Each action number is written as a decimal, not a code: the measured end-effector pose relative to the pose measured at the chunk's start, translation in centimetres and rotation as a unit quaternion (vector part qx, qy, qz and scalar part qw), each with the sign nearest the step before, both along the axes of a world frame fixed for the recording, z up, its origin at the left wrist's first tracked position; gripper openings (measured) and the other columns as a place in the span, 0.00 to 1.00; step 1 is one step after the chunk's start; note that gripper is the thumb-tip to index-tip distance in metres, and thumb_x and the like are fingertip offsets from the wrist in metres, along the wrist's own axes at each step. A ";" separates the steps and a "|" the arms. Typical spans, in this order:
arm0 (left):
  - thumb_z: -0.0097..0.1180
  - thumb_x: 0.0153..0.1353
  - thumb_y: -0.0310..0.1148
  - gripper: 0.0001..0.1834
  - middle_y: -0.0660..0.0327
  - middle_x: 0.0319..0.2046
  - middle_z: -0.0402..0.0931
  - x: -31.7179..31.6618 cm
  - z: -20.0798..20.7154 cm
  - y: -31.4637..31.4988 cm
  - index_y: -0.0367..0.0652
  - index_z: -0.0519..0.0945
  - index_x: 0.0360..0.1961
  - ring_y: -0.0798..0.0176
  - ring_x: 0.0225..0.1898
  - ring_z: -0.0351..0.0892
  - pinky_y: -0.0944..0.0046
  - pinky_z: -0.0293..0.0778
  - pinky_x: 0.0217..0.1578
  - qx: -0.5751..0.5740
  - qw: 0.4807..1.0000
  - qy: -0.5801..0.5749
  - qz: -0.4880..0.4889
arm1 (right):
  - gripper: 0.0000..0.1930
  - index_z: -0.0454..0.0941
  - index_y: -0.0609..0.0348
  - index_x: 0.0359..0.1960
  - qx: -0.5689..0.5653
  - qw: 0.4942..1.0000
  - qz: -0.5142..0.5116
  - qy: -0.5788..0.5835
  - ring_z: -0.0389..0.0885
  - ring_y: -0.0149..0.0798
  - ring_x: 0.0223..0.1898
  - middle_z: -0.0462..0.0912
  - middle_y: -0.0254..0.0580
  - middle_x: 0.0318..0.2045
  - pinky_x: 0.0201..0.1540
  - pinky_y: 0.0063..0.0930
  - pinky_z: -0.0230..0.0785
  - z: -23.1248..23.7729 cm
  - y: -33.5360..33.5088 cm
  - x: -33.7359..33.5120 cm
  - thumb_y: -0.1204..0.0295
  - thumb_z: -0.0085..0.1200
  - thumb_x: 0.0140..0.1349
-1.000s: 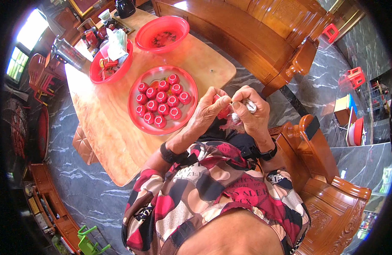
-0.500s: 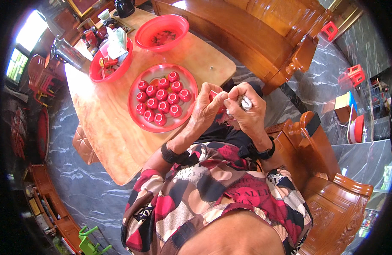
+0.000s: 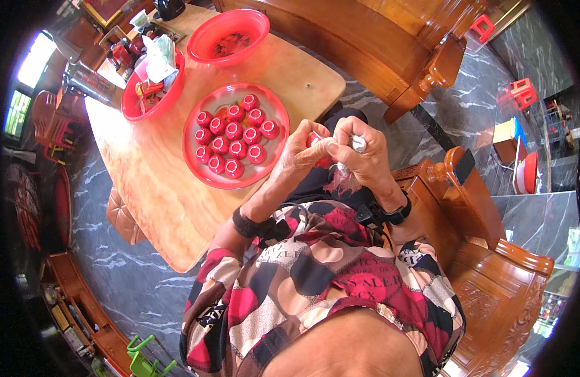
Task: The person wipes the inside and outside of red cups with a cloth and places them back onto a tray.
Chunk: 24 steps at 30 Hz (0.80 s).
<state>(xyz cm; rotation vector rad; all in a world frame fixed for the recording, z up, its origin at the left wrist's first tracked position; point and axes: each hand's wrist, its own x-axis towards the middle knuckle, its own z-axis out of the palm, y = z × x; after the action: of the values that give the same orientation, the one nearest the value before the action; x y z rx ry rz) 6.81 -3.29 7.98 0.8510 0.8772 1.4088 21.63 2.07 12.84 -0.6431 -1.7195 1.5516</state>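
Your left hand [image 3: 300,152] keeps pinching a red piece [image 3: 312,139], your right hand [image 3: 369,158] clutching a white bundle [image 3: 358,144]. Close fingerwork seems ongoing.

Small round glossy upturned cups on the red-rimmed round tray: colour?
The cups are red, with paler rings on their upturned bases; best seen in the head view.

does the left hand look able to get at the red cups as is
Probably yes: the cups sit close by and nothing tall stands between them and the left hand, though it holds a red item.
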 end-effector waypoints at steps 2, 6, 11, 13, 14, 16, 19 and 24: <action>0.59 0.61 0.45 0.20 0.66 0.27 0.71 -0.7 -0.4 0.1 0.40 0.70 0.41 0.75 0.27 0.71 0.74 0.70 0.28 -0.007 1.000 -0.008 -0.012 | 0.09 0.70 0.57 0.27 -0.070 0.996 0.037 0.050 0.65 0.17 0.23 0.70 0.23 0.22 0.24 0.13 0.58 -0.6 0.6 -0.3 0.73 0.59 0.57; 0.54 0.64 0.47 0.20 0.65 0.28 0.73 -1.8 0.4 0.4 0.40 0.70 0.40 0.75 0.27 0.71 0.73 0.70 0.27 -0.014 1.000 0.009 0.024 | 0.05 0.72 0.59 0.30 -0.059 0.995 -0.001 0.085 0.65 0.17 0.24 0.70 0.24 0.22 0.26 0.11 0.58 -0.7 1.4 -1.6 0.74 0.57 0.60; 0.52 0.65 0.46 0.18 0.66 0.29 0.72 -2.8 -0.6 1.8 0.39 0.71 0.38 0.76 0.29 0.69 0.75 0.68 0.29 -0.030 0.997 -0.030 0.062 | 0.06 0.77 0.62 0.35 0.072 0.996 -0.043 0.005 0.68 0.17 0.28 0.75 0.26 0.27 0.31 0.12 0.62 0.2 1.7 -3.4 0.73 0.49 0.65; 0.53 0.65 0.46 0.18 0.65 0.30 0.71 -3.2 -1.0 1.9 0.39 0.71 0.38 0.77 0.30 0.68 0.75 0.67 0.30 -0.045 0.996 -0.003 0.077 | 0.06 0.77 0.62 0.35 0.073 0.996 -0.044 0.000 0.68 0.17 0.28 0.75 0.26 0.27 0.31 0.12 0.62 -0.4 2.2 -4.2 0.74 0.49 0.65; 0.53 0.65 0.46 0.18 0.65 0.30 0.71 -3.5 -0.9 2.1 0.39 0.71 0.38 0.77 0.30 0.68 0.75 0.67 0.30 -0.048 0.996 -0.004 0.078 | 0.06 0.77 0.62 0.35 0.076 0.996 -0.048 -0.003 0.69 0.17 0.28 0.75 0.27 0.27 0.32 0.13 0.63 -0.8 2.4 -4.6 0.74 0.48 0.65; 0.54 0.64 0.46 0.19 0.65 0.30 0.71 -4.2 -0.5 2.5 0.38 0.71 0.38 0.76 0.32 0.68 0.74 0.67 0.31 -0.049 0.992 0.047 0.107 | 0.06 0.77 0.63 0.36 0.087 0.995 -0.053 -0.004 0.69 0.17 0.28 0.75 0.26 0.26 0.32 0.13 0.63 -1.0 3.1 -5.6 0.74 0.49 0.64; 0.55 0.64 0.46 0.20 0.65 0.30 0.70 -5.1 -0.8 3.2 0.38 0.70 0.38 0.75 0.32 0.67 0.73 0.67 0.32 -0.062 0.987 0.076 0.128 | 0.05 0.77 0.63 0.35 0.049 0.997 -0.049 -0.027 0.68 0.17 0.28 0.75 0.26 0.27 0.31 0.13 0.63 -1.1 3.7 -6.5 0.76 0.50 0.63; 0.56 0.63 0.45 0.19 0.65 0.29 0.69 -5.7 -2.2 4.3 0.37 0.69 0.38 0.75 0.31 0.66 0.72 0.68 0.32 -0.057 0.982 0.091 0.153 | 0.04 0.75 0.62 0.33 0.006 0.999 -0.047 -0.017 0.68 0.16 0.27 0.75 0.26 0.27 0.29 0.12 0.63 -1.9 4.6 -7.7 0.78 0.57 0.58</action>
<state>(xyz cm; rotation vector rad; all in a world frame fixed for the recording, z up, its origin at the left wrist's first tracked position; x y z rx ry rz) 1.15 0.97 5.77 0.7907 1.2595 1.5433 13.89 6.70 10.98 -0.7378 -1.6968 1.4717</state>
